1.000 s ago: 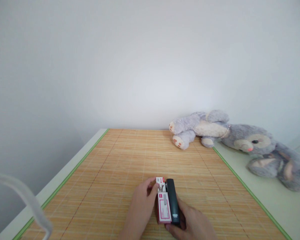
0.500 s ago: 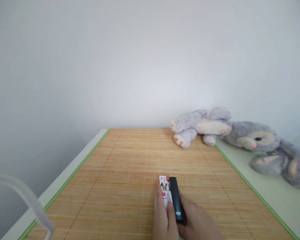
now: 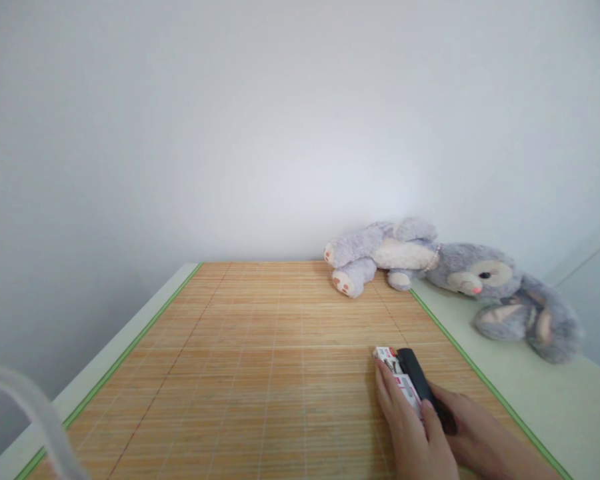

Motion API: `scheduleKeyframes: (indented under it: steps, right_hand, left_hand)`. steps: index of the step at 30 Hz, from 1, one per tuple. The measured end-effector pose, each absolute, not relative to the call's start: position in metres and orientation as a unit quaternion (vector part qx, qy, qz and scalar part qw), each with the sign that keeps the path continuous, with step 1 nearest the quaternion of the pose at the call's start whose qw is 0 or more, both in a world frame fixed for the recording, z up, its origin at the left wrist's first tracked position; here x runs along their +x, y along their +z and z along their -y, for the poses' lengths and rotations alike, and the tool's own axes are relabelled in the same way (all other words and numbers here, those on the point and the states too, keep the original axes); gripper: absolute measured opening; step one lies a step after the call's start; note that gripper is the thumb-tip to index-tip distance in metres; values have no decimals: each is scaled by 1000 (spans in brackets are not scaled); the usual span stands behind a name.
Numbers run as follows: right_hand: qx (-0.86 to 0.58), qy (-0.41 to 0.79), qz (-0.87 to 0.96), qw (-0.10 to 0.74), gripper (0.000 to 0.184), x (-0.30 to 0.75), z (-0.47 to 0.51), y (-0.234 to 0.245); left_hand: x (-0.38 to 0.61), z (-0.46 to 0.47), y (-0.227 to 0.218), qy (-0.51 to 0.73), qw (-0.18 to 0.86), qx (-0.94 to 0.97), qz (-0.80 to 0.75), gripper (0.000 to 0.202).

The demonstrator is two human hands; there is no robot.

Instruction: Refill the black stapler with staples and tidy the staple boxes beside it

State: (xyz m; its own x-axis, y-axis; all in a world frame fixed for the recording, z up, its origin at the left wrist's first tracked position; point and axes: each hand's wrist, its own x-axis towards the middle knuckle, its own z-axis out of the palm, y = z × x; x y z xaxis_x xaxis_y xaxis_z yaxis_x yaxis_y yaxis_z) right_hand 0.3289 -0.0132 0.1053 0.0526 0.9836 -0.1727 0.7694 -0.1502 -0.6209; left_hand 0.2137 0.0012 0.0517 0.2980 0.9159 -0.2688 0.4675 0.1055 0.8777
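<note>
A black stapler [image 3: 418,377] and small white-and-red printed boxes [image 3: 404,385] sit side by side between my two hands, near the right side of the bamboo mat. My left hand [image 3: 414,427] is closed along the left side of the boxes, its thumb resting by the stapler's near end. Against the stapler's right side presses my right hand [image 3: 467,423], with most of its fingers hidden behind the stapler and the left hand. Whether the items touch the mat is hard to tell.
A grey plush rabbit [image 3: 405,257] lies along the wall at the back right, partly on the mat. The bamboo mat [image 3: 240,360] with green edging covers the pale table [image 3: 540,393]. A white curved tube [image 3: 35,407] crosses the lower left.
Both hands have carried the stapler and boxes to the right across the mat, and these now lean more to the left at their far end. The camera view has turned slightly right.
</note>
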Motion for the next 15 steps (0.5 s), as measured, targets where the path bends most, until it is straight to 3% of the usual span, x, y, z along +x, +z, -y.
scheduleKeyframes:
  steps: [7,11,15]
  right_hand:
    - [-703,312,604,209,44,359,18,109]
    - [-705,316,594,225,50,358,22,108]
    - [-698,333,591,230,52,358,23,107]
  left_hand:
    - [229,7,69,220,558,617,-510,95]
    - [191,-9,72,232,574,612,-492,79]
    - [137,-41,73,263,490,704,-443,74]
